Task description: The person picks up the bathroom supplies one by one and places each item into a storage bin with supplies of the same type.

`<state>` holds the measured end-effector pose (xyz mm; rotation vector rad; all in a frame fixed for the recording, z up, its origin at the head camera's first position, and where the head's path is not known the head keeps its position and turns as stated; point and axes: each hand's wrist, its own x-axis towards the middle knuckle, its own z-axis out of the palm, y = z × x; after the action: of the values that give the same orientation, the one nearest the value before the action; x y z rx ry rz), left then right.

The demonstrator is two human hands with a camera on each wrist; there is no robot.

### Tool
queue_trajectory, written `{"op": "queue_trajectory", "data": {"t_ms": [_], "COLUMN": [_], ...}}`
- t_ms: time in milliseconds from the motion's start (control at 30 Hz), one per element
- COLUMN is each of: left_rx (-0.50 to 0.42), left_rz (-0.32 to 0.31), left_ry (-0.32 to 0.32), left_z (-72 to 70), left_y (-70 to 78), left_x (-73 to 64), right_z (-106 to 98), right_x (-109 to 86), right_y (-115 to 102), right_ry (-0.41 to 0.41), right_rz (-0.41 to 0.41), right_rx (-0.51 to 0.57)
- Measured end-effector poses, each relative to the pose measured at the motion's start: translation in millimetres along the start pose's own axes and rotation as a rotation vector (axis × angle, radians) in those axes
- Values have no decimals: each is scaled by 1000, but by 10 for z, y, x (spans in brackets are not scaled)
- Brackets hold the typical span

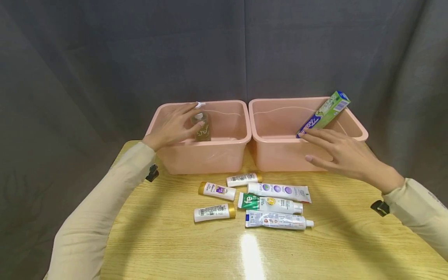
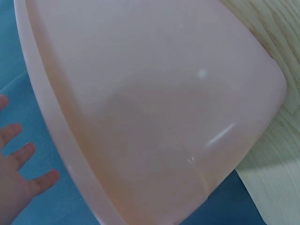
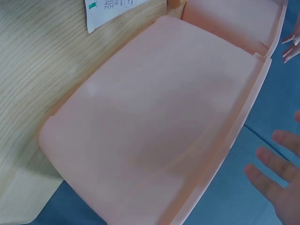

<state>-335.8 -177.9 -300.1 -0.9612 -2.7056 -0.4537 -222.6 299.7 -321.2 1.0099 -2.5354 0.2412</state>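
In the head view my left hand point(image 1: 176, 126) is over the left pink bin point(image 1: 203, 157), its fingers extended and spread, partly covering a pump bottle point(image 1: 202, 132) with a white top that stands inside. The left wrist view shows those fingers point(image 2: 21, 157) apart, holding nothing. My right hand point(image 1: 344, 153) hovers at the front rim of the right pink bin point(image 1: 283, 155), fingers loosely straight. A green and blue toothpaste box point(image 1: 327, 112) leans diagonally inside that bin, its upper end above the rim. From this angle, the right fingertips overlap the box's lower end; contact is unclear.
Before the bins, on the wooden table point(image 1: 168, 249), lie three small white tubes with gold caps point(image 1: 218, 190) and three toothpaste tubes, one white and purple point(image 1: 280, 191), one green and white point(image 1: 271, 203), one white and blue point(image 1: 276, 220). A dark curtain point(image 1: 224, 50) hangs behind.
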Motion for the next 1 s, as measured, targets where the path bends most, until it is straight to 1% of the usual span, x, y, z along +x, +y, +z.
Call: {"op": "queue_trajectory", "data": {"t_ms": [167, 367, 467, 667, 800, 900, 1000], "left_rx": [-31, 13, -4, -22, -34, -57, -77], "left_rz": [15, -15, -18, 36, 66, 87, 95], "left_ry": [-34, -49, -59, -49, -27, -16, -18], "left_z": [25, 57, 76, 128, 165, 183, 195], "left_y": [39, 119, 147, 156, 150, 160, 188], "left_x": [35, 77, 93, 114, 134, 151, 168], "right_z": [-8, 6, 14, 33, 42, 43, 48], "right_x": [2, -22, -35, -54, -58, -60, -64], "right_y": [-27, -54, -71, -105, -131, -156, -177], "right_ry": [-4, -11, -9, 25, 50, 45, 29], "right_rz": [-27, -39, -43, -83, -122, -136, -144], "right_rx": [11, 24, 24, 34, 41, 52, 63]}}
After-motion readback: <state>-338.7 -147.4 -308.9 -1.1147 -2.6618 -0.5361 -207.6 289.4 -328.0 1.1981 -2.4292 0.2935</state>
